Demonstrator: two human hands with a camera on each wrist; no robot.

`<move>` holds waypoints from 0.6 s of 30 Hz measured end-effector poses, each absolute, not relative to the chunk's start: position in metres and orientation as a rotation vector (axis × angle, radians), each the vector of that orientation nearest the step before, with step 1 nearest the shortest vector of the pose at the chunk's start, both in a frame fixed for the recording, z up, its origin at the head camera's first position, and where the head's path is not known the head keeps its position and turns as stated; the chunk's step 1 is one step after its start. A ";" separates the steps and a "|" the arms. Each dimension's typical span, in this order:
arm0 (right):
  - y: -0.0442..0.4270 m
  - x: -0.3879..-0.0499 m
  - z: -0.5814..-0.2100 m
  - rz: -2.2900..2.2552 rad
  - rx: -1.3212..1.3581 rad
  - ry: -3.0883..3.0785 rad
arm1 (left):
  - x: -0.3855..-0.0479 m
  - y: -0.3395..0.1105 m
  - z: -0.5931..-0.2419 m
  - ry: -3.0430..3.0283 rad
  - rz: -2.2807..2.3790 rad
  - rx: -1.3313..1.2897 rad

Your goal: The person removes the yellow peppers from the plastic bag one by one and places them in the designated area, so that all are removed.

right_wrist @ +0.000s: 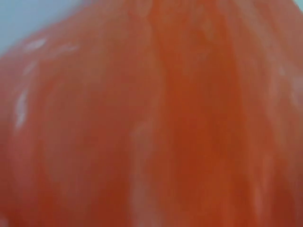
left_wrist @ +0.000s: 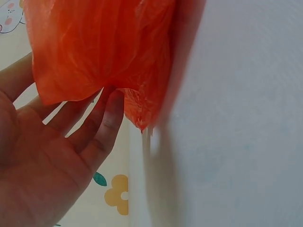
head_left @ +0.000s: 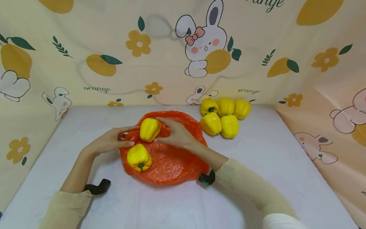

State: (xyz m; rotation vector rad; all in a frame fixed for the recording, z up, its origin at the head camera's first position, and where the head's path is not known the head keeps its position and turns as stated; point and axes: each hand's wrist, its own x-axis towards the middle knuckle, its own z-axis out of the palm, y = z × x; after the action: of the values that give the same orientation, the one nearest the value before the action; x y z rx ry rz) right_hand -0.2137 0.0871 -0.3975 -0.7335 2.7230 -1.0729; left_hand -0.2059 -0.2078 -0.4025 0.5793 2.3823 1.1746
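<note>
An orange-red plastic bag [head_left: 171,162] lies spread with its mouth facing up, two yellow bell peppers inside. One bell pepper [head_left: 139,157] sits at the bag's near left; the other bell pepper [head_left: 150,129] is farther back. My left hand [head_left: 107,140] holds the bag's left rim, thumb over the edge; the left wrist view shows its fingers [left_wrist: 102,123] against the plastic. Reaching over the bag, my right hand [head_left: 178,133] has thumb and fingers spread beside the farther pepper. Orange-red plastic [right_wrist: 151,118] fills most of the right wrist view, hiding that hand.
Several yellow bell peppers [head_left: 226,106] are grouped at the back right of the white table [head_left: 257,165]. A patterned cloth [head_left: 160,76] hangs behind and at both sides. Dark wrist devices [head_left: 98,187] sit under both forearms.
</note>
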 end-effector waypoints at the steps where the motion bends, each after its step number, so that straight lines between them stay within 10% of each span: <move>1: 0.084 -0.214 -0.399 -1.052 -0.722 2.724 | -0.206 -0.208 -0.403 2.380 1.173 0.584; 18: 0.055 -0.224 -0.418 -1.230 -0.609 2.695 | -0.207 -0.208 -0.402 2.375 1.184 0.611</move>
State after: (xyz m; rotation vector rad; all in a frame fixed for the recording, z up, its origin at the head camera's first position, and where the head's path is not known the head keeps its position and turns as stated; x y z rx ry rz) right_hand -0.2240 0.0552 -0.4176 -0.6089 2.6946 -1.2297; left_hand -0.2074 -0.2081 -0.4020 0.6112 2.3749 1.1838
